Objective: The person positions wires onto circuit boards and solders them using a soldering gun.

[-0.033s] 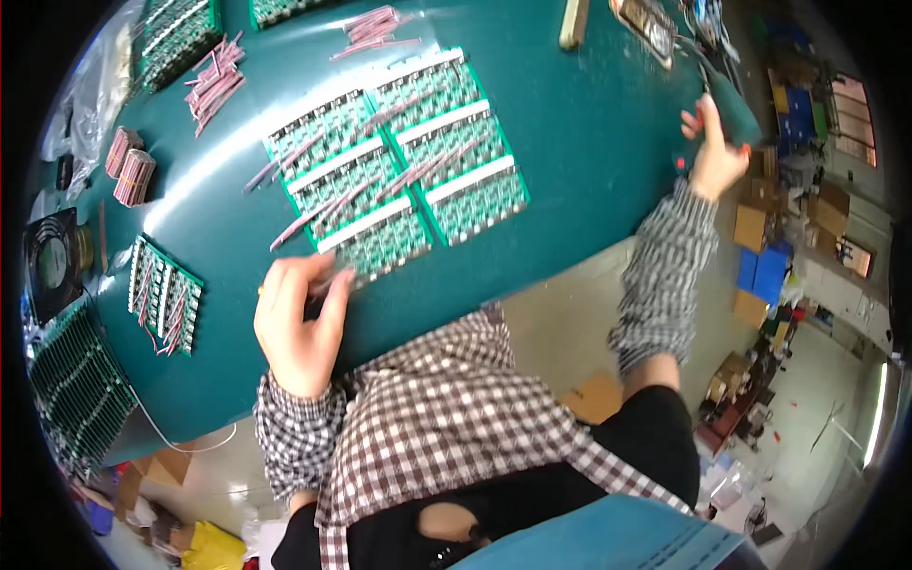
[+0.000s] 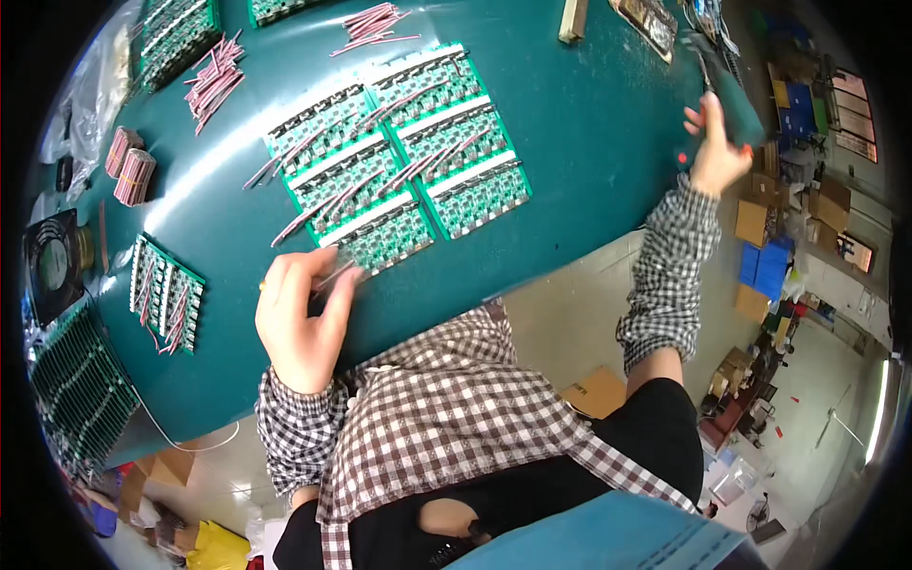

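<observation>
on the teal table (image 2: 589,133), left hand (image 2: 299,323) pinches a pink-wired green circuit board (image 2: 385,237); right hand (image 2: 717,152) grips a tool (image 2: 736,104).

Your left hand (image 2: 302,323) rests on the green counter (image 2: 589,142), its fingers (image 2: 334,277) touching a thin pink wire (image 2: 328,278) at the near edge of the circuit boards (image 2: 399,157) laid in rows. Your right hand (image 2: 714,152) reaches far right, curled around a dark tool (image 2: 733,106). More pink wires (image 2: 214,81) lie loose at upper left.
</observation>
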Demonstrator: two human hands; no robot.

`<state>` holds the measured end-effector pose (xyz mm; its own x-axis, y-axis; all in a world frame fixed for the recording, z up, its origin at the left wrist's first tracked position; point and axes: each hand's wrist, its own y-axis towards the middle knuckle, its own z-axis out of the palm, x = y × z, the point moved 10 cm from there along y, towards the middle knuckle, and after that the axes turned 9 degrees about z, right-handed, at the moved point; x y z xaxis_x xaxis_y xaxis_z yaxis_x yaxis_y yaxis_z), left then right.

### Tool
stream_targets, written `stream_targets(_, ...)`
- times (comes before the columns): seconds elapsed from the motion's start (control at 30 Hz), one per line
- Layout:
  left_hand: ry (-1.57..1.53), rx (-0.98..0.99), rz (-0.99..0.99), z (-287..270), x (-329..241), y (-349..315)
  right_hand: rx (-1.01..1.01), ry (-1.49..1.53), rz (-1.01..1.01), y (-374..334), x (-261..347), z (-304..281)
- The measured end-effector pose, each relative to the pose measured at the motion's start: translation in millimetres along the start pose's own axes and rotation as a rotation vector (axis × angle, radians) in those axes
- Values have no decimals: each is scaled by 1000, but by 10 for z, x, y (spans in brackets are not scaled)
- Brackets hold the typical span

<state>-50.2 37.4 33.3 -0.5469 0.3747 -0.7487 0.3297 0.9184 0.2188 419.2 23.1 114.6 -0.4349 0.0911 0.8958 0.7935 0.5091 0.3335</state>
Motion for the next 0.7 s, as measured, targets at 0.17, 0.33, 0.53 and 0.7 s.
stream_targets(0.17, -53, 82, 10, 81, 18, -15, -25, 111, 31, -279, 49, -212)
stream_targets(0.33, -43, 79, 22, 102, 67, -35, 184, 264, 424, -1023, -71, -60)
stream_targets(0.53, -112, 19, 48, 91, 200, -97, 610, 700, 948, -2167, -165, 191)
stream_targets(0.7, -77, -32, 42, 173, 118, -89, 722, 788, 1107, -2403, -102, 262)
